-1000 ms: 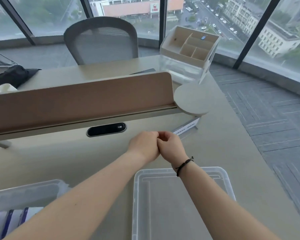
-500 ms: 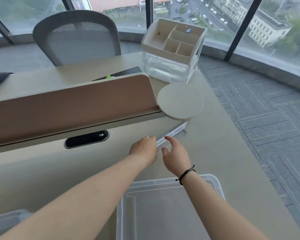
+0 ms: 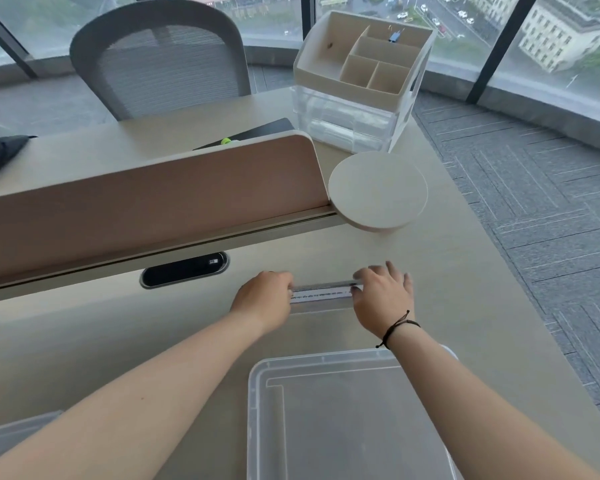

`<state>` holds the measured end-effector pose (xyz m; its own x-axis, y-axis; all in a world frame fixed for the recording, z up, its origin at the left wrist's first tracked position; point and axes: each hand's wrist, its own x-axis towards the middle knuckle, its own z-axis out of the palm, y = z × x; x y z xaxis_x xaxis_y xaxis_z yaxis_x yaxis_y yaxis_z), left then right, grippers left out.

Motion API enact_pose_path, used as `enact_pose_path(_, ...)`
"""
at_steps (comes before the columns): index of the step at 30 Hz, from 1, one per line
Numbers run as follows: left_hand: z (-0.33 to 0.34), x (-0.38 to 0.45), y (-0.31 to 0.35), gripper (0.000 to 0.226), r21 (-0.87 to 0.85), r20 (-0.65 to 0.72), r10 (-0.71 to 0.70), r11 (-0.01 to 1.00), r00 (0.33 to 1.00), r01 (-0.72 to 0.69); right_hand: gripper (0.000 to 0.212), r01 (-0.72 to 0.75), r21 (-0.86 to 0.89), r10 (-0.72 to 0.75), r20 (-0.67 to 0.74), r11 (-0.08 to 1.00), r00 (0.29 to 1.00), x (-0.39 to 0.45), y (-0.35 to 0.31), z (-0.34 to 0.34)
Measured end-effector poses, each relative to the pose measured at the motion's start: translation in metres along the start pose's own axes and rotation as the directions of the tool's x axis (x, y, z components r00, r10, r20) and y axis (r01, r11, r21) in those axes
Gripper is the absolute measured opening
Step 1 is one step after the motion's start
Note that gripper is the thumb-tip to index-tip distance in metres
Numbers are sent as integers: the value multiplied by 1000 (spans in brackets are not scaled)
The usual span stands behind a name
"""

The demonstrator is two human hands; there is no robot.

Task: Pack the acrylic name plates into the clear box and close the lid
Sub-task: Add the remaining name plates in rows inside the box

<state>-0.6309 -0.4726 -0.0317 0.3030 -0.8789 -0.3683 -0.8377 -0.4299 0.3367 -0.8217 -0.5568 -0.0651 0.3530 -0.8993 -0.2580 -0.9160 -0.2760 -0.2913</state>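
- Gripping the left end of the acrylic name plate (image 3: 321,293), the left hand (image 3: 264,299) has its fingers curled round that end.
- The name plate lies level between both hands, above the counter (image 3: 84,341), its white label strip facing up.
- The right hand (image 3: 383,297) holds the plate's right end, thumb at its near edge, fingers spread beyond it.
- Nearer the person, a clear lid (image 3: 347,420) lies flat on the counter, below the right forearm.
- Farther right, a round disc (image 3: 378,190) sits beside a compartmented organizer (image 3: 361,81).

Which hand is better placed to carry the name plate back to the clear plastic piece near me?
Probably the left hand: it grips the name plate end, while the right hand looks spread and blurred.
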Motion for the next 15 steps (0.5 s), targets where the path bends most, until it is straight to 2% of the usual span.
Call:
enact_pose_path(4, 0, -8, -9, 19, -37, -31, -17, 999, 999, 16, 20, -20, 109, 16, 38, 994, 999, -11, -1, 2)
enact_pose_path(8, -4, -19, -9, 20, -75, -89, -28, 997, 996, 21, 18, -12, 117, 11, 8, 993, 1000, -21, -5, -3)
enact_pose_path(15, -29, -54, -22, 18, -140, -248, -36, 990, 968, 1, 20, 85, 128, -62, -175, 988, 983, -51, -28, -25)
